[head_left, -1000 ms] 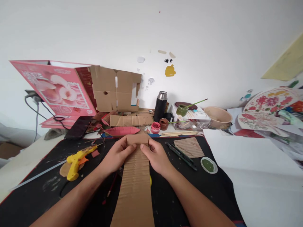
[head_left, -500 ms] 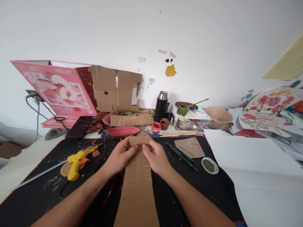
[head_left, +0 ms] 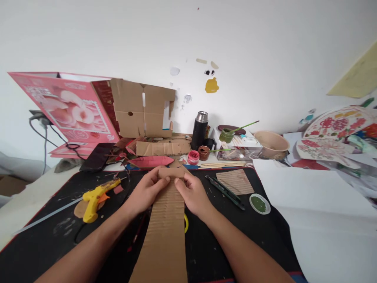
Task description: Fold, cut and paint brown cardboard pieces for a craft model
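Note:
A long strip of brown corrugated cardboard point(head_left: 166, 224) runs from the bottom edge up to my hands, with creases across its upper part. My left hand point(head_left: 149, 190) grips its far end on the left side, thumb on top. On the right side my right hand point(head_left: 193, 192) pinches the same end, its thumb close to the other one. Between the hands the far end is bent up into a short flap. Part of a yellow ring point(head_left: 186, 223) shows beside the strip's right edge. Just beyond the hands lies a pink boat-shaped cardboard piece point(head_left: 151, 161).
A yellow glue gun point(head_left: 93, 202) lies left on the black mat point(head_left: 112, 257). To the right are dark green pens point(head_left: 225, 192), a corrugated scrap point(head_left: 235, 181) and a lid of green paint point(head_left: 260, 204). Paint jars point(head_left: 193, 157) and a black thermos point(head_left: 200, 129) stand behind.
The strip's near end has swung left, uncovering the yellow ring on its right. Both hands keep their hold on the far end. The view has shifted slightly.

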`<state>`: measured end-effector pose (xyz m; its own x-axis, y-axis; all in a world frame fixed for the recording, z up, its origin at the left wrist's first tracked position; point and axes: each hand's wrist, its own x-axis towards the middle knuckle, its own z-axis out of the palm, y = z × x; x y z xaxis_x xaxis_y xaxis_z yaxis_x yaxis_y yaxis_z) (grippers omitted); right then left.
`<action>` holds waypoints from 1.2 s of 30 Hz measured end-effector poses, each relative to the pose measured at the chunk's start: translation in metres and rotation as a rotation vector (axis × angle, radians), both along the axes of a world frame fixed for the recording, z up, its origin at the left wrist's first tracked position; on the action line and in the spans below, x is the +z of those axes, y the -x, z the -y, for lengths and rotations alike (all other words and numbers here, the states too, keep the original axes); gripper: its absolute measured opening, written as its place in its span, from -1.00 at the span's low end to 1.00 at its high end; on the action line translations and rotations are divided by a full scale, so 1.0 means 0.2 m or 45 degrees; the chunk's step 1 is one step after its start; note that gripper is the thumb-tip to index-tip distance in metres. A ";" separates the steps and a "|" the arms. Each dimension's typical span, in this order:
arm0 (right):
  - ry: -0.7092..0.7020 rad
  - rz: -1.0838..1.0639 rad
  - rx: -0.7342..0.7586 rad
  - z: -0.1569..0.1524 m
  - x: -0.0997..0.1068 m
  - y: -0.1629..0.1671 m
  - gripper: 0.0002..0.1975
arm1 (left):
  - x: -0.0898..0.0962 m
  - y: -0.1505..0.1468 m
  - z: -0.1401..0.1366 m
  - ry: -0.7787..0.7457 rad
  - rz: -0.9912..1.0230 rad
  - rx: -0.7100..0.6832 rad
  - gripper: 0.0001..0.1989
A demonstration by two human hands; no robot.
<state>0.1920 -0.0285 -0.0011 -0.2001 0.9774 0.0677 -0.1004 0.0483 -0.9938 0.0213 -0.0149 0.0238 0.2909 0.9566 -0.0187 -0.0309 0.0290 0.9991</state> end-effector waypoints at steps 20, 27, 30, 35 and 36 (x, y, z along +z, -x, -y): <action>-0.073 0.030 0.011 0.01 0.02 -0.01 -0.77 | 0.02 -0.01 0.02 -0.034 -0.014 -0.026 -0.58; -0.125 0.095 -0.057 0.02 0.01 0.00 -0.77 | -0.02 -0.01 0.01 -0.126 0.018 -0.028 -0.63; -0.073 0.074 -0.058 0.01 0.00 0.00 -0.75 | -0.03 -0.01 0.00 -0.093 -0.002 -0.022 -0.63; -0.018 0.067 -0.011 0.00 0.02 -0.01 -0.75 | -0.01 -0.01 -0.01 0.027 0.021 -0.045 -0.55; -0.021 0.073 0.000 0.00 0.02 -0.02 -0.75 | 0.00 0.00 0.00 0.028 0.031 -0.043 -0.53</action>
<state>0.1953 -0.0284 0.0036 -0.2044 0.9762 0.0724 -0.0436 0.0648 -0.9969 0.0220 -0.0140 0.0241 0.3233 0.9457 -0.0325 -0.0537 0.0526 0.9972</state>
